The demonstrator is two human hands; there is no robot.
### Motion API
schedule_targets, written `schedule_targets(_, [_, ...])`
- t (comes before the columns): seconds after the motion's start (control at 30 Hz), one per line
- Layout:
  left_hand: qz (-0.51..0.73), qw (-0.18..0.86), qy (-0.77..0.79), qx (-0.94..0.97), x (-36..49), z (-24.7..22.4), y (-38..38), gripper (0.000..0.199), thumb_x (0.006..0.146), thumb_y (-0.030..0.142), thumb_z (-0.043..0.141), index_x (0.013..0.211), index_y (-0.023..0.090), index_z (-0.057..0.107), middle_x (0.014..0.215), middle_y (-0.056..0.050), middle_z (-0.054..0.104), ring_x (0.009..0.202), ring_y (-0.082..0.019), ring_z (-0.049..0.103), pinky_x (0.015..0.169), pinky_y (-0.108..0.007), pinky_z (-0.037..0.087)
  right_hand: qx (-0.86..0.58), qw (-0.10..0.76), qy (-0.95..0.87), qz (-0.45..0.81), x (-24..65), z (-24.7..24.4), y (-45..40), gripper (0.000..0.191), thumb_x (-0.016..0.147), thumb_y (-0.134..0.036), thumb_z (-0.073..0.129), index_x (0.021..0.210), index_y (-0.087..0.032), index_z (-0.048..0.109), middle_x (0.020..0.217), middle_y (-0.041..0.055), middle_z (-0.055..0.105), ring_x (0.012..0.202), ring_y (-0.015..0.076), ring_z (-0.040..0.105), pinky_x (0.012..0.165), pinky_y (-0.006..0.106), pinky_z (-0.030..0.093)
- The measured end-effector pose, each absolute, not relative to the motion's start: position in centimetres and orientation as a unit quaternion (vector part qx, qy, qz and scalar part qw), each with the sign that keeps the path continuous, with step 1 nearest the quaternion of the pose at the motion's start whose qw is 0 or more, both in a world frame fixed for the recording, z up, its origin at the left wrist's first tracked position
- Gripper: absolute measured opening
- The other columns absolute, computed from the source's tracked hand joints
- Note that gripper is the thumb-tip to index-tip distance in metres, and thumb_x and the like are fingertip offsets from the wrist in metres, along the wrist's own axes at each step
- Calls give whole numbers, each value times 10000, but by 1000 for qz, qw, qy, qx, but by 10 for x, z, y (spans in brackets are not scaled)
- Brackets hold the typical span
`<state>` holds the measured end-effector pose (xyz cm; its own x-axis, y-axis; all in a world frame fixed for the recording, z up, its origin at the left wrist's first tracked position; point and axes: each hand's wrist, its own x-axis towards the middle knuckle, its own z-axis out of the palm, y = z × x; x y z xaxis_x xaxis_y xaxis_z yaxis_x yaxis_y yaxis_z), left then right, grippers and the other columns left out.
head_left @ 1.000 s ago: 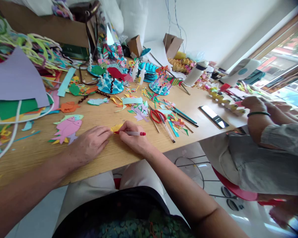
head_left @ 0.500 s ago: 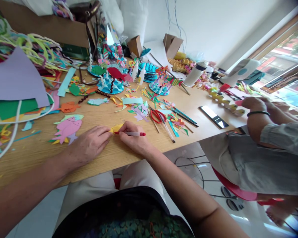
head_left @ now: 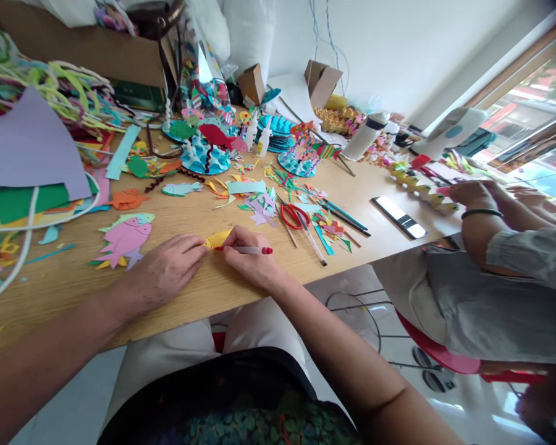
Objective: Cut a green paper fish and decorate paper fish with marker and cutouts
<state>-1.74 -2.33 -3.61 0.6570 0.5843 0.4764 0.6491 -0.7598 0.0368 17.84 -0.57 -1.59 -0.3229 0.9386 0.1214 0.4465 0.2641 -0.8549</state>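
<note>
Taking the red-handled scissors [head_left: 294,216] as the landmark, the yellow paper piece [head_left: 217,239] is on the table [head_left: 204,303], to the left of them and nearer the wearer. The left hand [head_left: 169,269] touches the left end of this piece; its fingers lie close together, but whether they pinch the paper or only press it down I cannot tell. The right hand [head_left: 250,256] is closed on a pen [head_left: 254,250] with a pale barrel and a red end, its red tip against or just beside the paper; the fingers hide the exact contact.

Touching or just beside the scissors, on their near right side, is a clear pen [head_left: 315,246]. Farther right of them are colored paper scraps [head_left: 331,228], and well apart to the right lies a phone [head_left: 398,217]. Left of the scissors, beyond the left hand, are a pink paper fish [head_left: 127,240], which overlaps other cutouts, an orange cutout [head_left: 127,199] and a light blue paper fish [head_left: 180,188]. Beyond the scissors stand white glue bottles [head_left: 265,141] and blue decorated bases [head_left: 206,161] carrying paper fish. Well to the right of the scissors, past the phone, another person's hand [head_left: 473,194] reaches toward a row of yellow pieces [head_left: 421,188]
</note>
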Motion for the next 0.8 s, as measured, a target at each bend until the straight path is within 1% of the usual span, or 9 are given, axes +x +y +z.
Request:
schedule_targets(0.27, [-236, 71, -342, -907, -18, -38, -23, 291, 930, 173, 374, 1040, 100, 633, 1016, -132, 643, 972, -238, 594, 862, -381, 518, -477, 330, -716, 389, 178, -15, -5, 35, 695, -189, 497, 661, -196, 501, 612, -48, 523, 574, 100, 466, 544, 224, 333])
schedule_targets(0.47, [-235, 56, -350, -905, -20, -38, -24, 315, 937, 195, 356, 1029, 101, 642, 1040, -141, 650, 997, -247, 599, 870, -395, 522, -468, 360, -674, 444, 181, -12, -5, 32, 684, -190, 491, 653, -196, 491, 574, -55, 496, 537, 95, 441, 504, 219, 316])
schedule_targets(0.63, [-230, 36, -365, -901, -20, -41, -23, 333, 939, 224, 351, 1056, 116, 643, 1113, -147, 653, 1067, -262, 587, 923, -431, 501, -473, 360, -683, 425, 182, -11, -5, 42, 697, -188, 494, 656, -196, 492, 594, -47, 506, 547, 99, 450, 521, 227, 328])
schedule_targets(0.8, [-230, 8, -368, -901, -20, -40, -22, 327, 934, 227, 353, 1062, 154, 645, 1084, -117, 673, 1066, -254, 590, 929, -437, 497, -473, 346, -692, 422, 180, -14, -5, 38, 706, -192, 509, 672, -198, 493, 613, -49, 515, 568, 98, 458, 522, 219, 334])
